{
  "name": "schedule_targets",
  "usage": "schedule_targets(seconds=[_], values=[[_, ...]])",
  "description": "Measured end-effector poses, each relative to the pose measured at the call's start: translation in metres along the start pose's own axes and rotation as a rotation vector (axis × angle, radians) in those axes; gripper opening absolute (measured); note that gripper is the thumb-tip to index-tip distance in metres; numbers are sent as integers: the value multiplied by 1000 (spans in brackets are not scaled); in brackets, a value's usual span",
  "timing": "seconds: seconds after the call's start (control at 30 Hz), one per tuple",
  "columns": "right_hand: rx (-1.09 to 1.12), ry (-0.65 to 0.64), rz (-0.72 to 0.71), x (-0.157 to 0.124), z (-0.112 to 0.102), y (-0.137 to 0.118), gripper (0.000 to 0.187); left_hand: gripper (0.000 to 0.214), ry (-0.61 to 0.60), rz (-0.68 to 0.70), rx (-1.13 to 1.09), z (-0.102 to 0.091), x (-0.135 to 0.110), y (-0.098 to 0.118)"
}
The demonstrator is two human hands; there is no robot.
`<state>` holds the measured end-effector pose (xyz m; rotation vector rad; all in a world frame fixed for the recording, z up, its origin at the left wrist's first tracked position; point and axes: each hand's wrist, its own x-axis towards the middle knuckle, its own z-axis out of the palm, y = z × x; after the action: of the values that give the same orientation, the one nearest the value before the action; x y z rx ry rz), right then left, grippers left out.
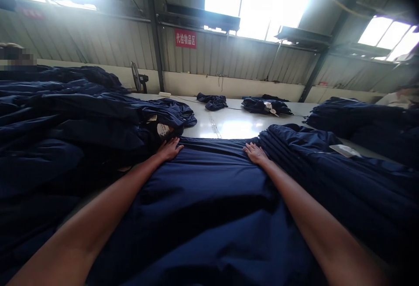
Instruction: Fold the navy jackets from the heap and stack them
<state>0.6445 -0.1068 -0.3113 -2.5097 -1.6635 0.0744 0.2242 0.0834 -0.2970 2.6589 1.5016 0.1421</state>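
Shows a red sign (185, 39) with white characters; has a dark post (155, 37) just left of the sign, a black fan (143, 80) below-left of it, a bright window (257, 5) above-right of it.

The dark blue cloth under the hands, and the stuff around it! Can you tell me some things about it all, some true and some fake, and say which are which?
1. The left hand and the right hand both touch the navy garment. True.
2. The right hand is squeezed into a fist. False: its fingers are stretched out.
3. Dark clothes are piled on the left and on the right. True.
4. The red sign lies on the table. False: the sign is up on the wall.
5. A fan stands near the wall. True.
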Motion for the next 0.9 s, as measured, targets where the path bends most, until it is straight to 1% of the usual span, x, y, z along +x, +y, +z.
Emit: schedule_targets(seconds=[0.07, 0.13, 0.2, 0.23, 0.3, 0.37, 0.4, 0.47, 0.53, 0.6, 0.67, 0.77, 0.9], values=[[0, 22, 3, 0, -6, -5, 63, 69, -13, -1, -11, -8, 3, 5], [-5, 65, -3, -4, -17, -13, 59, 69, -37, 17, -23, -21, 4, 14], [-8, 115, -23, -14, -31, -23, 57, 67, -53, 70, -42, -36, -5, 27], [-8, 133, -35, -22, -37, -26, 56, 65, -52, 111, -56, -41, -16, 34], [-8, 155, -71, -46, -49, -29, 53, 61, -24, 224, -76, -47, -53, 46], [-18, 142, -111, -81, -54, -25, 52, 62, 40, 361, -58, -44, -102, 52], [-26, 127, -120, -101, -54, -21, 53, 62, 70, 401, -21, -40, -128, 51], [-46, 82, -96, -142, -46, -12, 59, 63, 116, 425, 42, -29, -171, 42], [-65, 56, -58, -179, -32, -4, 63, 64, 102, 383, 48, -17, -195, 27], [-82, 55, -54, -202, -15, 2, 63, 64, 61, 315, 5, -6, -203, 13], [-96, 62, -70, -211, -3, 4, 63, 63, 38, 274, -33, 0, -201, 5], [-109, 42, -83, -204, 2, 5, 63, 62, 20, 275, -25, -2, -196, 4], [-83, 12, -99, -179, -7, 3, 62, 62, -56, 275, 51, -18, -186, 12]])
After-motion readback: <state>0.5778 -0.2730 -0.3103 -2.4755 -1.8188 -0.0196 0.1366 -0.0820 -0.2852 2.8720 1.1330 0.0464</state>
